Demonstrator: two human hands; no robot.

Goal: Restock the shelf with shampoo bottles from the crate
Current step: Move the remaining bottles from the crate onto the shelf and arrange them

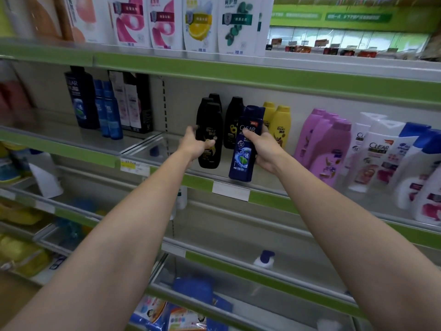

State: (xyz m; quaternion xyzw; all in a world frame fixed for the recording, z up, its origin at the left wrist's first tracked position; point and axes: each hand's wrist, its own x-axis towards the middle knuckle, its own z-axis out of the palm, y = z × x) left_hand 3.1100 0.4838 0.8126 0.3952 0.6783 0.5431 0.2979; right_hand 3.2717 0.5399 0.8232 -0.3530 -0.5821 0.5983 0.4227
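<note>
My right hand (263, 149) grips a dark blue Clear shampoo bottle (245, 149), held upright with its base at the front lip of the middle shelf (198, 181). My left hand (194, 144) grips the front black shampoo bottle (211, 137), which stands on that same shelf just left of the blue one. More black bottles (235, 120) stand behind and between them. The crate is out of view.
Yellow bottles (281, 124), pink bottles (327, 144) and white Clear bottles (374, 154) fill the shelf to the right. Dark and blue bottles (95, 106) stand at the left, with bare shelf between. Refill pouches (198, 22) line the shelf above. Lower shelves hold scattered items.
</note>
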